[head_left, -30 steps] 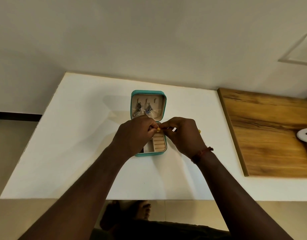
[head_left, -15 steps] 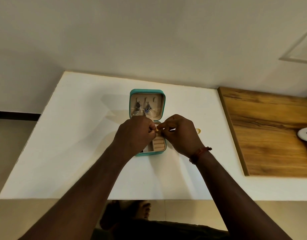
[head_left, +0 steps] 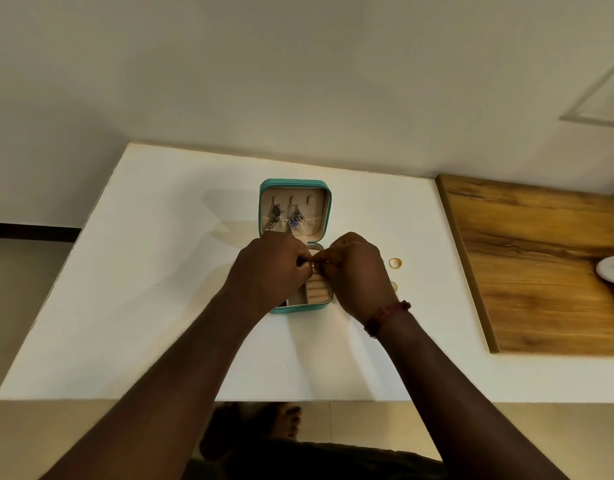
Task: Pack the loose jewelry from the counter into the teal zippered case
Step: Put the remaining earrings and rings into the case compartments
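The teal zippered case [head_left: 330, 206] lies open on the white counter [head_left: 143, 289], lid toward the wall. Two dangling earrings [head_left: 285, 216] hang inside the lid. My left hand [head_left: 269, 268] and my right hand [head_left: 356, 275] meet over the case's base, and both pinch a small gold piece [head_left: 313, 265] between their fingertips. The beige ring rolls [head_left: 316, 293] show below the fingers; the rest of the base is hidden by my hands. A gold ring [head_left: 395, 263] lies loose on the counter right of my right hand, and a second ring [head_left: 394, 286] peeks out beside my wrist.
A wooden board [head_left: 541, 265] covers the counter's right part, with a white object [head_left: 612, 273] at its right edge. The wall runs along the back of the counter. My feet [head_left: 257, 424] show below the front edge.
Both hands stay together over the case, shifted slightly toward the lid. The right hand moved a little left, so the loose gold ring on the counter shows fully.
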